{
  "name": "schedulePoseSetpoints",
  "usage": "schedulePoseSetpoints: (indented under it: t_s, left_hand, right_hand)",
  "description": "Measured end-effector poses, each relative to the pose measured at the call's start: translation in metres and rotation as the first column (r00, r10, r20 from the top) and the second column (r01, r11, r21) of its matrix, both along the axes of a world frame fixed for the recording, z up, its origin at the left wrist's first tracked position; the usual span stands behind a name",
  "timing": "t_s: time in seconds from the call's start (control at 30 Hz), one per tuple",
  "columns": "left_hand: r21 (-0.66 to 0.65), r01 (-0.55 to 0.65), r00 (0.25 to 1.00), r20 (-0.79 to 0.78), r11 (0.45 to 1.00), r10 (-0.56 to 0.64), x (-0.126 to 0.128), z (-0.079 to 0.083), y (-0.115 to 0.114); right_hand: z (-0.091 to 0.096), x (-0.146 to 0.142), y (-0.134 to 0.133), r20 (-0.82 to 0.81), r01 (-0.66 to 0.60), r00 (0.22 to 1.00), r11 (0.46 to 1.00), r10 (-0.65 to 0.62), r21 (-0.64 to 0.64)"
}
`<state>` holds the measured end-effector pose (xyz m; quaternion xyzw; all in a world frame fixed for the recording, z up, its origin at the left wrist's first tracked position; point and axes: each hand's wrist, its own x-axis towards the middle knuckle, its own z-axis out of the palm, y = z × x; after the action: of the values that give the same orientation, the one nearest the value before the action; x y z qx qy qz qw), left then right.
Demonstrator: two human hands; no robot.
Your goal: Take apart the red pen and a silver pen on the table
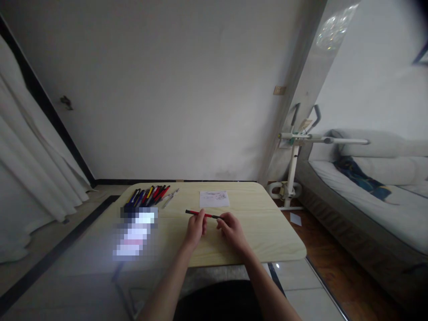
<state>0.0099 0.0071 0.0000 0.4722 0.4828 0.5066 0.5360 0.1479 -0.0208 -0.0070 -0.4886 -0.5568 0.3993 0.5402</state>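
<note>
A red and black pen (208, 216) lies level across the space between my hands, above the table. My left hand (196, 228) pinches it near the middle, with one black end sticking out to the left. At the dark right end, my right hand (232, 228) has its thumb and fingers closed on the pen. Just beyond my hands lies a white sheet of paper (214, 199) with dark scribbles on it. To the left is a row of several pens (149, 196) in black, blue, yellow and red.
The pale wooden table (267, 236) has rounded corners. A blurred-out bright patch (135, 234) covers its left part. White exercise equipment (292, 169) stands beyond the right corner, next to a bed (361, 200). A white curtain (26, 156) hangs at left.
</note>
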Motion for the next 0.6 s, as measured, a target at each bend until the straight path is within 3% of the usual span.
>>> schedulePoseSetpoints:
  t_s: [0.3, 0.6]
  left_hand:
    - [-0.002, 0.009, 1.0, 0.012, 1.0, -0.009, -0.0007, -0.0006, -0.0004]
    - [0.028, 0.013, 1.0, -0.024, 1.0, -0.012, -0.0009, -0.0011, 0.0006]
  right_hand:
    - [-0.0025, -0.001, 0.0014, 0.038, 0.043, 0.998, 0.998, -0.041, -0.056]
    - [-0.0049, -0.0008, 0.004, 0.131, 0.091, 0.987, 0.995, -0.096, 0.039]
